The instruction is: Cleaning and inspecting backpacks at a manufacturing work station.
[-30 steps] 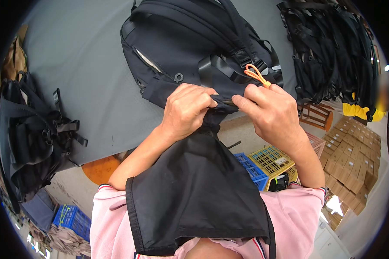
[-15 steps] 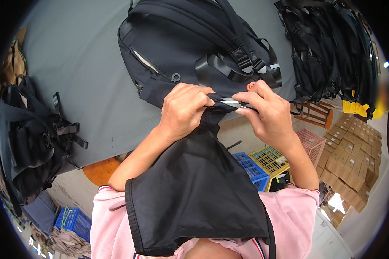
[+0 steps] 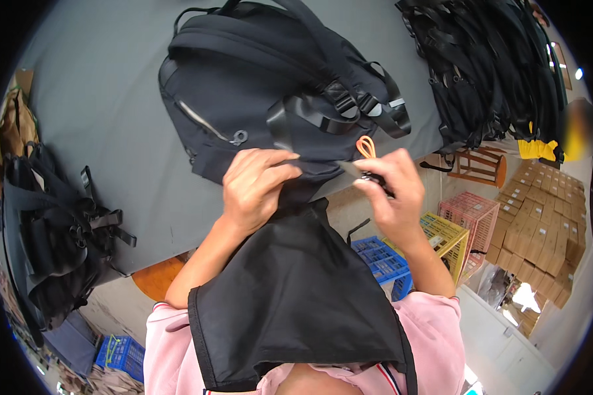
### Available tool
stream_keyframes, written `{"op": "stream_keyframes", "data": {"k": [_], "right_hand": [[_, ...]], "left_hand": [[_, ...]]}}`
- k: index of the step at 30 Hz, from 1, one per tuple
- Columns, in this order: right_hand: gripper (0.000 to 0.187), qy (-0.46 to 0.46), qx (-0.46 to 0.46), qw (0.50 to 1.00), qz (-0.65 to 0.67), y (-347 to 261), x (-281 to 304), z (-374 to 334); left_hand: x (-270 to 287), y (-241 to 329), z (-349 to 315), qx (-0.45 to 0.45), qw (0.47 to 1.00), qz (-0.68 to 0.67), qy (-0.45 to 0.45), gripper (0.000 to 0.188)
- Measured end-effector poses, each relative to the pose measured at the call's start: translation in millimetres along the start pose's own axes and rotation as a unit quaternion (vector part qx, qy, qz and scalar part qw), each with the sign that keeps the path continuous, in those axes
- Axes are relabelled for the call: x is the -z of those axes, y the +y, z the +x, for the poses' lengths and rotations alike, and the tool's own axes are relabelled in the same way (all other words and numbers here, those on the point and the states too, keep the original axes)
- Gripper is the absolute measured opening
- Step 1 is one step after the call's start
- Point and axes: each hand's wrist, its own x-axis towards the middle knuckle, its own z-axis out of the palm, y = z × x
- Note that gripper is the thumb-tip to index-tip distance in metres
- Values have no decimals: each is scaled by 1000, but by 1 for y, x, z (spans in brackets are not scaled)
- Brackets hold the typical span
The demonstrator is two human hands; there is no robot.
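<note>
A black backpack (image 3: 244,99) lies on the grey-covered table in front of me, its straps and buckles on top. A slanted zip shows on its left side beside a small round tab. My left hand (image 3: 255,187) is closed on the fabric at the backpack's near edge, fingertips partly hidden. My right hand (image 3: 396,191) grips small thread snips (image 3: 351,169), silver blades pointing left toward that edge and just right of my left fingertips. An orange loop (image 3: 366,146) stands up by the right fingers. Motion blurs the right hand and blades slightly.
More black backpacks (image 3: 487,72) are piled at the table's far right, others (image 3: 53,224) at the left. Below the table's edge are a blue crate (image 3: 379,257), a yellow crate (image 3: 445,234), a pink crate (image 3: 471,210) and a wooden stool (image 3: 478,168). Stacked cartons (image 3: 540,224) stand right.
My hands have moved apart; the snips have drawn back right from my left fingertips. The orange loop now shows fully. The view has shifted, so the backpack sits slightly further left.
</note>
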Motion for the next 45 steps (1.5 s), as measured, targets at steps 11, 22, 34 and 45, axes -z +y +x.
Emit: {"op": "stream_keyframes", "data": {"k": [11, 22, 34, 45], "right_hand": [[35, 46, -215, 975, 24, 69, -24, -32], [19, 232, -112, 952, 167, 66, -38, -15], [41, 149, -312, 936, 64, 144, -28, 52], [21, 164, -350, 774, 502, 120, -45, 51]], "left_hand": [[53, 41, 41, 105, 929, -146, -324, 22], [-32, -15, 62, 111, 923, 100, -354, 41], [-120, -99, 179, 34, 889, 261, -375, 52], [-115, -90, 199, 240, 859, -8, -453, 37]]}}
